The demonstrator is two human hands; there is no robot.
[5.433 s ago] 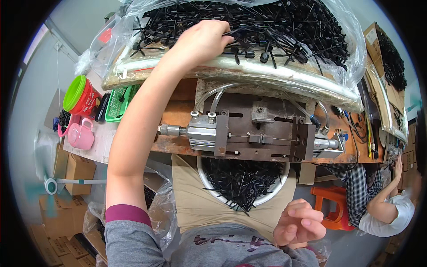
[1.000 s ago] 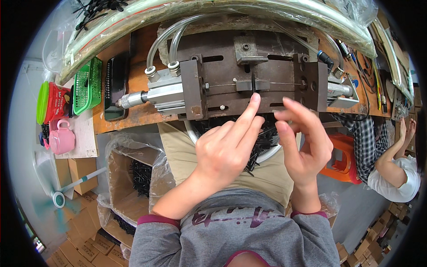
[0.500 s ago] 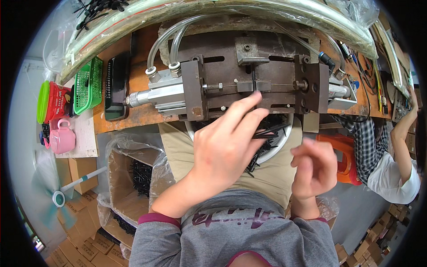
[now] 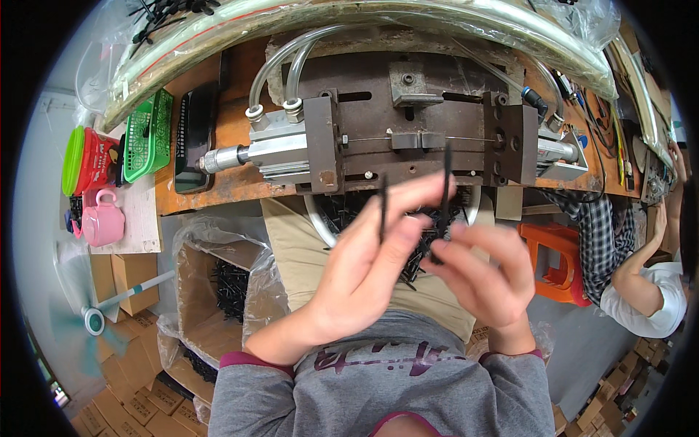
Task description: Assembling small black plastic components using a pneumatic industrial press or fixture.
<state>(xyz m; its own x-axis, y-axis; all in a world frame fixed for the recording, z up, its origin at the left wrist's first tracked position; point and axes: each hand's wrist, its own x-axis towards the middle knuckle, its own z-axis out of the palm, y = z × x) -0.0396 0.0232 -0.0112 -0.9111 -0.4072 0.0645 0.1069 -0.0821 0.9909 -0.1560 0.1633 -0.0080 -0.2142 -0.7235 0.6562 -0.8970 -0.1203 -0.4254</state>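
Note:
Both of my hands are raised close together in front of the machine, over a white tub point(image 4: 474, 207) on my lap filled with thin black rods point(image 4: 342, 212). My left hand point(image 4: 364, 266) has a black rod point(image 4: 383, 207) upright between thumb and fingers. Its fingertips come close to a second upright rod point(image 4: 446, 182). My right hand point(image 4: 491, 269) pinches that second rod near its lower end. Motion blurs the rods, so their end shapes cannot be made out. Behind them, the small metal jaws point(image 4: 419, 140) in the middle of the machine hold no rod.
The dark steel machine bed point(image 4: 364, 73) carries a left cylinder point(image 4: 277, 149) with clear hoses. Left of it are a black tray point(image 4: 195, 138), a green basket point(image 4: 145, 146) and a pink cup point(image 4: 103, 222). A lined carton point(image 4: 204, 320) stands below. An orange stool point(image 4: 553, 255) and another person are at right.
The rod that stood in the machine's jaws is out of them. My left hand has drawn back toward me, and my right hand has moved left and up to meet it, pinching a rod.

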